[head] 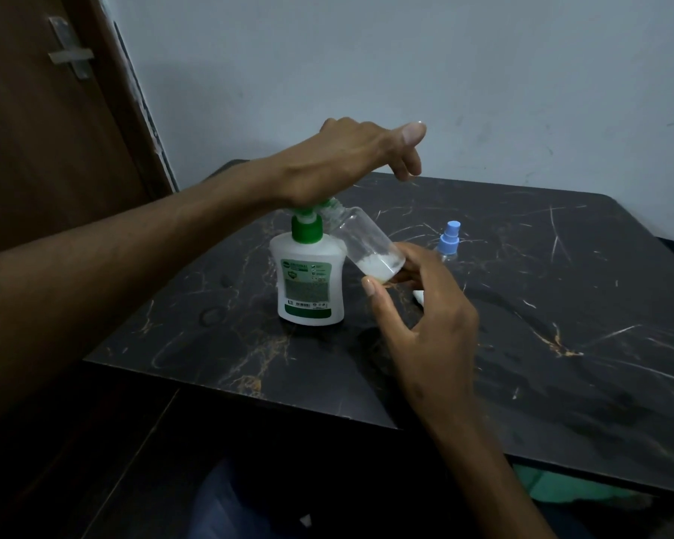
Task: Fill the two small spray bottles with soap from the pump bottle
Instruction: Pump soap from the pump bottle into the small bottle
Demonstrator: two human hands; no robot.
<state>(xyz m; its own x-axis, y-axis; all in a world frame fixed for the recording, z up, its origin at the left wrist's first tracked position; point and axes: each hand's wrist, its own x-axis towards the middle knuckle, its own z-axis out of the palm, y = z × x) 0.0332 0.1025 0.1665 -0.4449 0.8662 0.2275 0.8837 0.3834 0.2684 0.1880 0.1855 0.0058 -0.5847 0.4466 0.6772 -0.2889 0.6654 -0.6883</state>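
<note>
You have a black marble-patterned table (561,305) ahead, a pale wall (405,72) at twelve o'clock, a brown door (36,149) with metal latch (71,52) at ten, and perhaps green cloth (553,486) at five.

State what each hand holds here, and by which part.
Right hand grips the clear bottle by its base, tilted to the pump bottle's nozzle. Left hand presses the pump, gripping nothing.
</note>
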